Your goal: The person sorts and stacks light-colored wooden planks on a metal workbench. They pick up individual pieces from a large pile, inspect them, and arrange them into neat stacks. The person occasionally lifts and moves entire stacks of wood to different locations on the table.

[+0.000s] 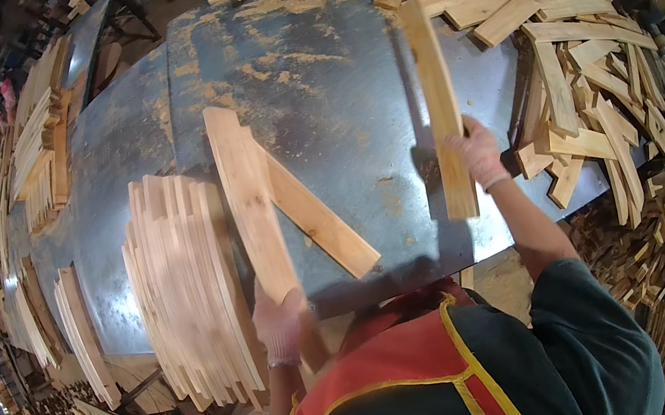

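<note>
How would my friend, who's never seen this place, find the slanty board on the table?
Start at the big, shiny blue-grey table and find the board in the left hand. The slanty board is just right of it, its far end partly hidden behind it. Unlike the tight stack of boards farther left, it lies singly, slanting from upper left to lower right, with no hand on it.

A pale board (pixel 247 200), flat and long, is held just right of the stack (pixel 185 278), its far end leaning slightly left. A straight, yellowish board (pixel 437 91), also held, extends lengthwise, well apart rightward from the stack.
</note>
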